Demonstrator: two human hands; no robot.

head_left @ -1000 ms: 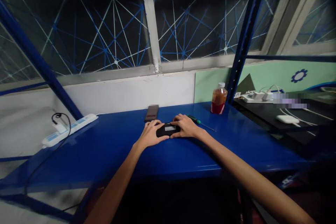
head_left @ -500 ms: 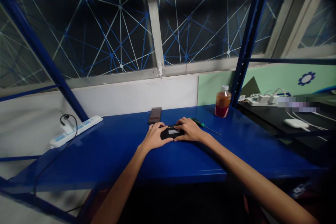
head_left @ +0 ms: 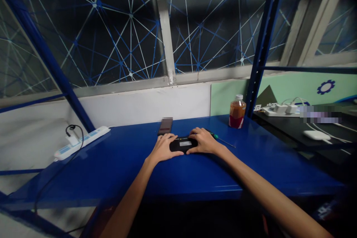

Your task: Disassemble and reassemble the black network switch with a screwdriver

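Observation:
Between my two hands lies a small black oblong device [head_left: 182, 149] with rounded ends and a pale label on its upper face; its exact kind is hard to make out. My left hand [head_left: 162, 149] grips its left end, fingers along the far edge and thumb along the near edge. My right hand [head_left: 205, 142] holds the right end the same way, covering that end. Just beyond my right hand is a green-handled screwdriver [head_left: 216, 137], its shaft pointing right. Past my left fingers lies a dark phone [head_left: 165, 126] on the blue table [head_left: 117, 163].
A bottle of orange drink [head_left: 237, 114] stands at the back right. On the left, a white power strip [head_left: 89, 140] has a plug and black cable. Blue shelf posts [head_left: 259, 52] rise at both sides. A black surface [head_left: 290, 126] at right carries chargers and cables.
The camera view has shifted slightly, moving the scene a little right and down. Both hands keep hold of the black device, and its label shows a little more fully between them.

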